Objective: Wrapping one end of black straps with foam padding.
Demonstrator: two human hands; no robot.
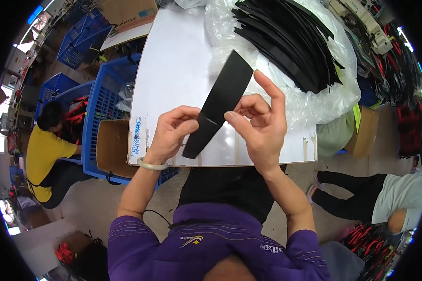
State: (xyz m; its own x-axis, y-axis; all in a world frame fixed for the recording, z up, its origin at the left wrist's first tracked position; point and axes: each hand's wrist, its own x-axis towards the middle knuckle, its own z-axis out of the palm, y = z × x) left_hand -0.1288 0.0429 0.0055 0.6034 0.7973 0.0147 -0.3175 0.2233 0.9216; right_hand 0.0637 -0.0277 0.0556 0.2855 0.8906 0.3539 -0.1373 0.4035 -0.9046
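Between my hands a flat black strip of material is held up at a slant over the near part of the white table. It has a pointed upper end and a faint light mark near its middle. My left hand pinches its left edge between thumb and fingers. On the other edge, the thumb and curled fingers of my right hand grip it, while the index finger points up and away. Beyond, a fanned pile of similar black strips lies on clear plastic wrap.
The white tabletop ends close to my body. Left of it stand a blue plastic crate and a cardboard box. A person in yellow crouches farther left; another person is at right. A sewing machine sits at far right.
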